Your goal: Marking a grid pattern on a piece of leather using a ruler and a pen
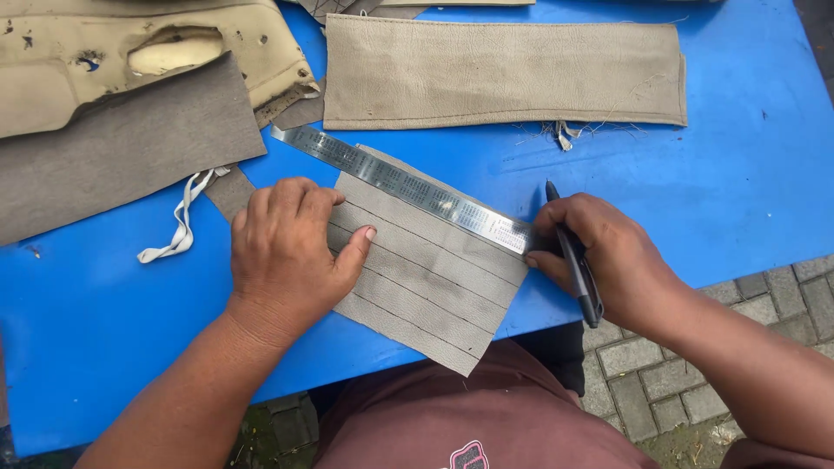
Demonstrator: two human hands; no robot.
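Observation:
A grey-beige leather piece (pixel 426 278) marked with several parallel dark lines lies tilted on the blue table (pixel 747 174). My left hand (pixel 291 247) presses flat on its left edge, thumb stretched onto the leather. A steel ruler (pixel 391 178) lies diagonally across the piece's upper edge. My right hand (pixel 599 252) pinches the ruler's right end with its fingertips while a black pen (pixel 575 260) rests between its fingers, tip pointing away from me.
A long beige leather strip (pixel 504 74) lies at the back. A grey fabric sheet (pixel 113 148) and a worn beige panel (pixel 130 52) sit at the back left. A white cloth strip (pixel 178 221) lies beside my left hand. Paving stones show at the right.

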